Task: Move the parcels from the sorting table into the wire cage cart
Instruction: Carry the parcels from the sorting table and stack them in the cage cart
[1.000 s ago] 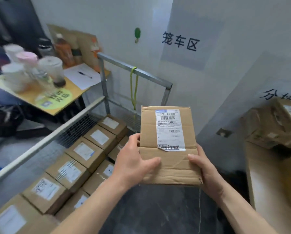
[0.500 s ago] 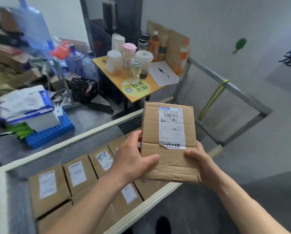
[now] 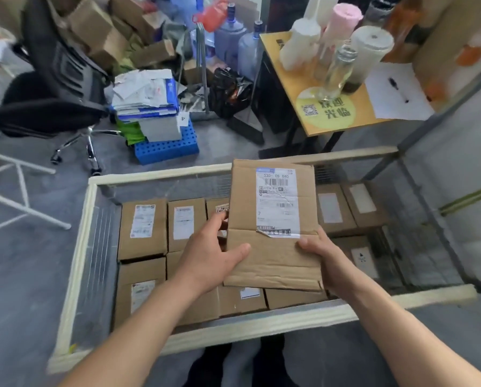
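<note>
My left hand (image 3: 210, 259) and right hand (image 3: 327, 256) grip the parcel (image 3: 273, 265) at its near end, one on each side, thumbs on top, neither nearer than the other. It hangs label-up over the wire cage cart (image 3: 261, 325), long axis pointing away from me, above the rows of packed parcels (image 3: 143, 229). Bare mesh (image 3: 422, 259) shows only beyond, to the right, so I judge the set-down lies that way.

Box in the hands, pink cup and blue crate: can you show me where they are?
box (image 3: 273, 263): head view, on the bare cardboard below its label.
pink cup (image 3: 344, 22): head view, on its side near the top.
blue crate (image 3: 166, 148): head view, on its holed front face.
</note>
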### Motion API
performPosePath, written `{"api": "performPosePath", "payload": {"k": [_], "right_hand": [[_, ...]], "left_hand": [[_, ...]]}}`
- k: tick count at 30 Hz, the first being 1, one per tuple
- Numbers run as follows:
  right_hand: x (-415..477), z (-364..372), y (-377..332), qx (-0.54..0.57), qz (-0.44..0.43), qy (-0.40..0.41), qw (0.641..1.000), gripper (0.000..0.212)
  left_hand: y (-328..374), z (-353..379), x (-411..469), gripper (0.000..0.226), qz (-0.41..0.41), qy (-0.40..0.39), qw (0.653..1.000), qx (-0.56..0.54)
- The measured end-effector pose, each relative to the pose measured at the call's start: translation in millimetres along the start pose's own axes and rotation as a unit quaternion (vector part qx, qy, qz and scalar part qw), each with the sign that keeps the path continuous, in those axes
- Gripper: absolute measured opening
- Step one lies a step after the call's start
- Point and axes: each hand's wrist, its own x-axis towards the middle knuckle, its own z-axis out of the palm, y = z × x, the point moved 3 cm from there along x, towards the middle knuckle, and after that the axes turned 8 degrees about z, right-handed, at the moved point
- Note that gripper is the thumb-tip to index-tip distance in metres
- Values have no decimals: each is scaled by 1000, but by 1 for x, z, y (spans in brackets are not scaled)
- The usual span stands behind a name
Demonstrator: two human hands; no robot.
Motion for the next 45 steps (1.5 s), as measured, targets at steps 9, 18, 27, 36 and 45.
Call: {"api": "performPosePath", "payload": {"k": [9, 18, 27, 36, 45], "right_hand": [[73, -24, 55, -70, 54, -43, 995, 94], [132, -35, 113, -97, 109, -20, 989, 110], [166, -40, 180, -98, 169, -44, 980, 122], [187, -37, 211, -130, 194, -56, 971, 123], [200, -31, 226, -129, 207, -84, 966, 121]], "left_hand": [[-71, 37, 6, 74, -88, -6, 995, -47], [-152, 60, 6, 67, -122, -22, 991, 55], [-217, 77, 9, 64, -138, -93, 979, 116], [-258, 113, 21, 76, -157, -172, 964, 131], [-276, 137, 27, 77, -173, -208, 942, 200]]}}
